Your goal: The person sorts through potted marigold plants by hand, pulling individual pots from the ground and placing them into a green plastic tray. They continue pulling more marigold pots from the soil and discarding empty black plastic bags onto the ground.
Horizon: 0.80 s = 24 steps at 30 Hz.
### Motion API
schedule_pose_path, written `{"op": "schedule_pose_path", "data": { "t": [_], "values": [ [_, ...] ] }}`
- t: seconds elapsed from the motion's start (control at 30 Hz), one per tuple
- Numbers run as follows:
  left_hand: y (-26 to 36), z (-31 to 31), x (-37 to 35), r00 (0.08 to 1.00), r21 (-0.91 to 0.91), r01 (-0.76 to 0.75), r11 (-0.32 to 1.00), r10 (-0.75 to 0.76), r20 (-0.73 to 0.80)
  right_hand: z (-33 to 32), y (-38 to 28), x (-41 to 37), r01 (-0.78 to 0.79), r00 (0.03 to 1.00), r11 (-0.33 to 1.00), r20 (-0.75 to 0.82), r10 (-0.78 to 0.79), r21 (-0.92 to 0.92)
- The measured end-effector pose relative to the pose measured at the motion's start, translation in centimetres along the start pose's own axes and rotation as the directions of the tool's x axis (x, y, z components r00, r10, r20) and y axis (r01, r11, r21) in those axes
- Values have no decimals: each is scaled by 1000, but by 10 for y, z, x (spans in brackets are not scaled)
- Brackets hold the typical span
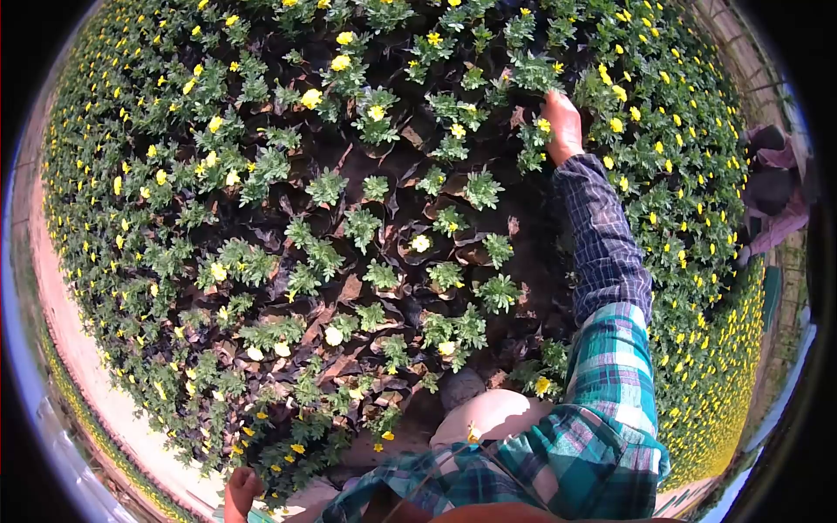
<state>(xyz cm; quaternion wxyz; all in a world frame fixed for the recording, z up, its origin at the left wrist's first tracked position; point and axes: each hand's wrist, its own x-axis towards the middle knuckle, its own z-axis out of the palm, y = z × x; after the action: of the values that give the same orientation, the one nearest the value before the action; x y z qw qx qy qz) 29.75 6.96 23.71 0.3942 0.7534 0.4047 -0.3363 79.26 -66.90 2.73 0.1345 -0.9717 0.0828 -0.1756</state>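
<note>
My right hand [562, 125] reaches out among the plants at the upper right, its fingers bent down at the leafy stems beside a small yellow flower [544, 125]; whatever its fingertips hold is hidden by leaves. A dark checked sleeve [602, 227] covers that forearm, with a green plaid sleeve above it. Low at the left, my left hand [244, 485] is curled closed near the plants at the bed's edge, and its contents cannot be made out. Between the hands stand small green plants [362, 227] in dark bags, some with yellow blooms [420, 243].
Dense rows of yellow-flowered plants [697, 209] spread along the right side and across the top. Another person [776, 196] is at the far right edge. A pale path [96, 383] curves along the left. Brown soil and dry leaves lie between the bags.
</note>
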Motion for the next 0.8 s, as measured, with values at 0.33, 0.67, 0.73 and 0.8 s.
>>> {"op": "schedule_pose_path", "data": {
  "t": [0.33,0.67,0.73,0.8],
  "values": [
    [-1,-1,10,998,50,53,997,-50,-46,20,11,65,177,938,983,312,-153,-50],
    [25,11,5,999,93,31,995,-27,-37,18,25,7,-250,890,963,-368,268,96],
    [33,14,5,998,149,47,988,-40,-45,4,29,13,-590,782,806,-224,582,36],
    [38,15,6,999,171,23,985,-18,-31,-8,42,19,-617,786,782,-110,608,-84]
  ]
}}
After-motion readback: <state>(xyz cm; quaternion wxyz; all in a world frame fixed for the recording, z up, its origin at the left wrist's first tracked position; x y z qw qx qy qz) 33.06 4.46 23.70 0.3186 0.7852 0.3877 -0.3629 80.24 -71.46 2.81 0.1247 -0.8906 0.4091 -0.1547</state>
